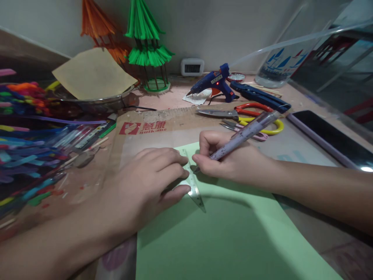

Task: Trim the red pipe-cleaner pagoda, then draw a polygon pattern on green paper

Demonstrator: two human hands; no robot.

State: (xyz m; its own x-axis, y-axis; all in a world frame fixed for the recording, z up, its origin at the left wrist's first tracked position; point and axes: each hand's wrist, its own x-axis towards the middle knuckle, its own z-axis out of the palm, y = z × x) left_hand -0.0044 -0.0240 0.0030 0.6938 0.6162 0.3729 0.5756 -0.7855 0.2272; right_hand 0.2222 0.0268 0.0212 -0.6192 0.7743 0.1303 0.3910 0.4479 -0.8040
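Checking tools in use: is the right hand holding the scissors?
No, the right hand grips a pen beside the clear ruler; the scissors lie on the cardboard behind it.

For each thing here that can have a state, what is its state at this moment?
left hand, open, pressed flat on the ruler
right hand, closed around the pen
pen, tip at the ruler's edge
green paper, flat under the ruler
glue gun, propped up, red light on
scissors, blades shut
phone, screen dark
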